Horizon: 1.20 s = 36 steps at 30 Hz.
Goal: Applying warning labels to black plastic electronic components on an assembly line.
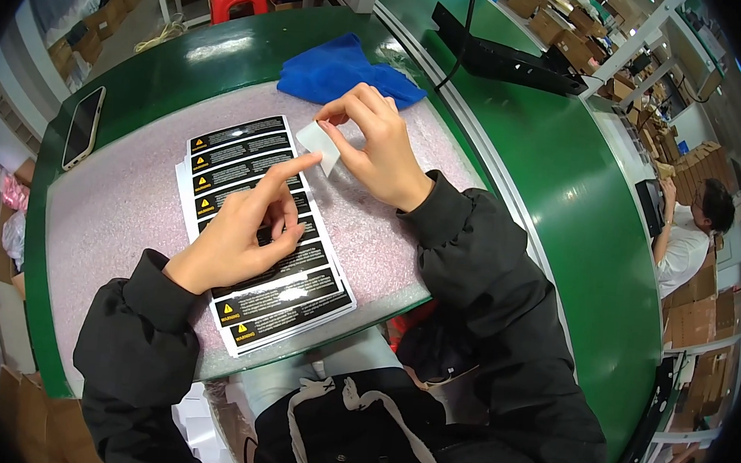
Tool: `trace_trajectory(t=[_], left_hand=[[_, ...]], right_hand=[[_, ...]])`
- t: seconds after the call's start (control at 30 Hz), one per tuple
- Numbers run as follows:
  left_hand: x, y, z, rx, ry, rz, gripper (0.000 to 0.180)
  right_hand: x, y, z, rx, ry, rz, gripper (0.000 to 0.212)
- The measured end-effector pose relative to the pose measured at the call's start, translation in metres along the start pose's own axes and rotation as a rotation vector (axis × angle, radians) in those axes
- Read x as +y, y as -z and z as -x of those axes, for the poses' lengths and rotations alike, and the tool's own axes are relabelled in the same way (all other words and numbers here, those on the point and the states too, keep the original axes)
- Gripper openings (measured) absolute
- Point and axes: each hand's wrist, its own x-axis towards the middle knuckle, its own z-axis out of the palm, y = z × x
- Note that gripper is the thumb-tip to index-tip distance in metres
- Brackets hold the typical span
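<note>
A small white paper piece, probably a backing slip or label seen from behind, is pinched between the thumb and fingers of my right hand. My left hand is over the label sheets with its index finger stretched out, its tip at the lower edge of the white piece. Its other fingers are curled, the thumb apart, nothing visible between them. Beneath lies a stack of label sheets, black labels with yellow warning triangles, slightly fanned and partly hidden by my left hand.
The sheets lie on a pinkish foam mat on a green table. A blue cloth is at the mat's far edge, a phone at the left. A green conveyor with a black bar runs at right; another person sits beyond.
</note>
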Motion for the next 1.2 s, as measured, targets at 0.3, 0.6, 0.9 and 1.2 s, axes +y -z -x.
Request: trace_trajectory(t=[0.3, 0.6, 0.9, 1.2], left_hand=[[-0.006, -0.003, -0.001, 0.179, -0.019, 0.023, 0.071], [-0.011, -0.006, -0.001, 0.338, -0.008, -0.023, 0.066], [-0.014, -0.005, -0.001, 0.399, -0.056, -0.045, 0.059], [-0.012, -0.005, -0.002, 0.421, -0.052, -0.092, 0.055]], right_hand=[[0.003, 0.0, 0.001, 0.052, 0.023, -0.016, 0.009], [0.002, 0.001, 0.0, 0.052, 0.041, -0.041, 0.012], [0.002, 0.001, 0.0, 0.041, 0.044, -0.045, 0.014], [0.001, 0.002, 0.0, 0.042, 0.032, -0.047, 0.014]])
